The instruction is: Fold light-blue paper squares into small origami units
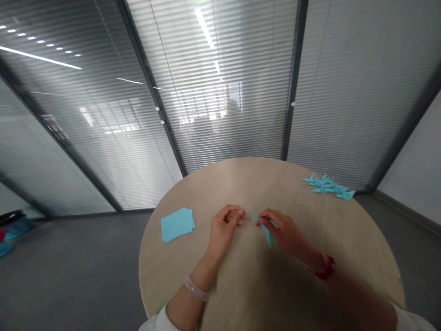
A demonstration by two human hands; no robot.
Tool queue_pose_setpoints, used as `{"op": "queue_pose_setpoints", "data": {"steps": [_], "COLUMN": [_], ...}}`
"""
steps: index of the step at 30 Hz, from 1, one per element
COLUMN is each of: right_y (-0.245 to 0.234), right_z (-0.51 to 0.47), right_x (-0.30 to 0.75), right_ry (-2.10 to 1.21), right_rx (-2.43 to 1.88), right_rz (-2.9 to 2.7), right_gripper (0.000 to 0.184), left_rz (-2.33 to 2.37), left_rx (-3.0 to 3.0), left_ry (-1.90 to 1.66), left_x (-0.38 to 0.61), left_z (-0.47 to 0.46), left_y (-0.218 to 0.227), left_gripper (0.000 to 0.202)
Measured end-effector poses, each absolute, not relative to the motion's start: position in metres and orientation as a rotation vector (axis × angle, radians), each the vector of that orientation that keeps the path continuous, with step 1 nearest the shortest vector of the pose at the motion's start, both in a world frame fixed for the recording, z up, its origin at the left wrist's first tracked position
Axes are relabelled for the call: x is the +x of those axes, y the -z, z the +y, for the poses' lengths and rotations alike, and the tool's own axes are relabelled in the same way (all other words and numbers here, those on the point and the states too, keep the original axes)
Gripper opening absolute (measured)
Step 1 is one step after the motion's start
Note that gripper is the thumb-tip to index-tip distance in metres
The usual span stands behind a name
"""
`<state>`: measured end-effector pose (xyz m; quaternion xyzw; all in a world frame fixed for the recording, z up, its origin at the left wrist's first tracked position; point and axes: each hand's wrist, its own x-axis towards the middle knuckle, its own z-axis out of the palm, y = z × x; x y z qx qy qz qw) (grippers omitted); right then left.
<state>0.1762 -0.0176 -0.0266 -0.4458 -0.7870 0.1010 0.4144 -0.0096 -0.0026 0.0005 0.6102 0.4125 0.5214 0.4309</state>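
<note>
blue folded paper is pinched in the right hand; the left hand curls nearby, grip unclear. seemingly mid-fold; creasing on calls for both hands.

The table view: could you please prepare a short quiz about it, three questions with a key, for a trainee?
1. Which hand holds the folded blue paper?
2. True or false: the flat blue sheets lie nearer to the left hand than to the right.
3. What lies near the far right edge of the table? A) scissors B) folded blue pieces C) a cup

Key:
1. The right hand
2. True
3. B
</note>
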Motion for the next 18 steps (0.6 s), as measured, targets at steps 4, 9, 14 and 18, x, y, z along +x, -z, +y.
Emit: {"op": "queue_pose_setpoints", "data": {"steps": [4,9,14,18], "right_y": [0.0284,0.0326,0.0303,0.0301], "right_z": [-0.0172,-0.0165,-0.0182,-0.0172], "right_x": [0.1753,0.1740,0.1738,0.1749], "right_ry": [-0.246,-0.240,-0.294,-0.283], "right_rx": [-1.084,-1.049,-1.075,-1.029], "right_rz": [-1.987,-1.999,-2.002,-1.960], "right_gripper": [0.036,0.032,0.028,0.023], "left_rz": [1.011,0.973,1.023,1.058], "left_rx": [1.632,1.748,1.741,1.721], "left_ry": [-1.192,-1.059,-1.099,-1.130], "left_x": [-0.0095,-0.0068,-0.0082,-0.0085], "left_z": [-0.0012,-0.0024,-0.0029,-0.0028], "left_y": [0.0023,0.0076,0.0056,0.0052], "left_gripper": [0.024,0.020,0.018,0.019]}}
